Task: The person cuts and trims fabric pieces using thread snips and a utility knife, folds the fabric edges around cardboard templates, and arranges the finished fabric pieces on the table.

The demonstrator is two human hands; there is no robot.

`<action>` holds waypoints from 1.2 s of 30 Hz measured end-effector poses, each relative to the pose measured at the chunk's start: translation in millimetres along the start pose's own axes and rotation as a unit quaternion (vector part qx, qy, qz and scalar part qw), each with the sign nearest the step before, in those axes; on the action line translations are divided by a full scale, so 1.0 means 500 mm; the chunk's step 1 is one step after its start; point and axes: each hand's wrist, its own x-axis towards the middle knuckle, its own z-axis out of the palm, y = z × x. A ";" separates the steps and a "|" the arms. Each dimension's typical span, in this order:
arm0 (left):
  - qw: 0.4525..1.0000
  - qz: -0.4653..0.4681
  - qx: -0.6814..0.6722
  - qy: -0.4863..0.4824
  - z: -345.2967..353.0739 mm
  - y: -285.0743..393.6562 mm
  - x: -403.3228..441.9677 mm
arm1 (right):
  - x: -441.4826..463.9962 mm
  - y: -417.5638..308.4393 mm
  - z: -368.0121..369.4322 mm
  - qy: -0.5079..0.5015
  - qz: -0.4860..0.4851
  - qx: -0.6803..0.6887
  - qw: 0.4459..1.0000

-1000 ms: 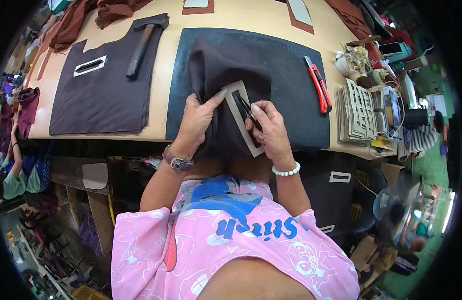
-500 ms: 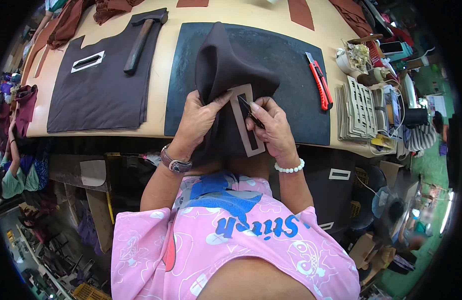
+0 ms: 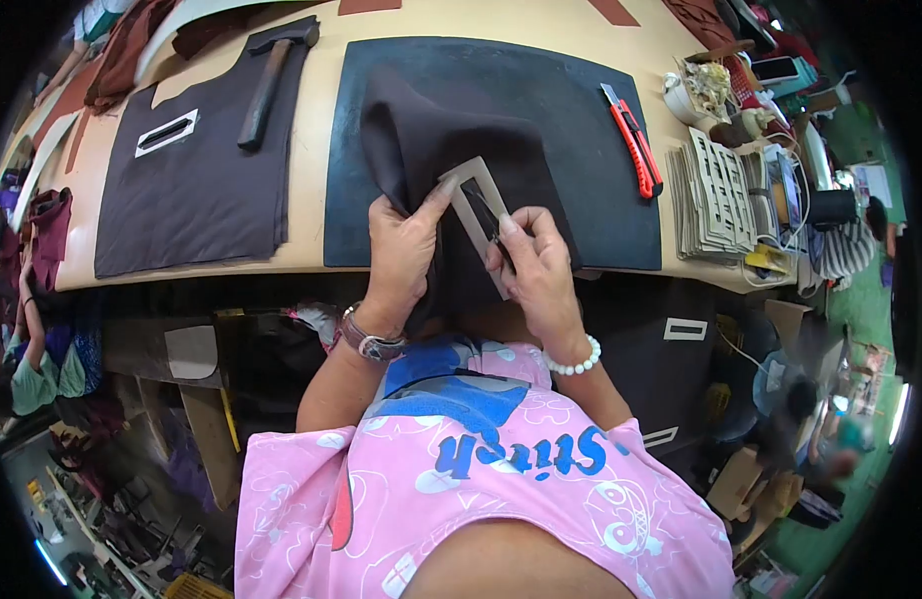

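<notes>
Dk. cloth (image 3: 456, 130) w/ pale frame (image 3: 471, 225) is pinched by L hand (image 3: 401, 252), thumb twd. 1 o'clk; thin dk. tool (image 3: 488, 213) is gripped by R hand (image 3: 541, 265), tip twd. 11 o'clk.

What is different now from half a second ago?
The peak of the dark cloth has sunk, and pale strips have appeared at upper left of the table. The left hand still grips the cloth and pale frame; the right hand, the dark tool. Hammer and cutter stayed.
</notes>
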 end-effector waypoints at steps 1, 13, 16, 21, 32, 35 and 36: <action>1.000 0.007 0.000 0.009 0.002 -0.008 -0.005 | -0.009 0.006 0.001 0.004 0.019 0.017 1.000; 0.999 0.040 0.008 0.015 0.028 -0.033 -0.044 | -0.020 0.030 0.014 0.070 -0.031 0.071 0.995; 0.999 0.038 0.002 0.005 0.032 -0.032 -0.046 | -0.021 0.031 0.014 0.077 -0.038 0.077 0.993; 1.000 0.016 -0.017 0.004 0.035 -0.030 -0.046 | -0.023 0.029 0.009 0.082 -0.039 0.093 0.991; 0.999 -0.032 -0.038 -0.012 0.031 -0.027 -0.048 | -0.021 0.052 0.003 0.087 -0.061 0.108 0.988; 0.998 -0.051 -0.033 -0.019 0.027 -0.027 -0.044 | -0.024 0.038 -0.019 0.053 -0.018 0.089 0.994; 0.998 -0.053 -0.034 -0.015 0.025 -0.027 -0.043 | -0.028 0.029 -0.028 0.077 -0.072 0.004 0.994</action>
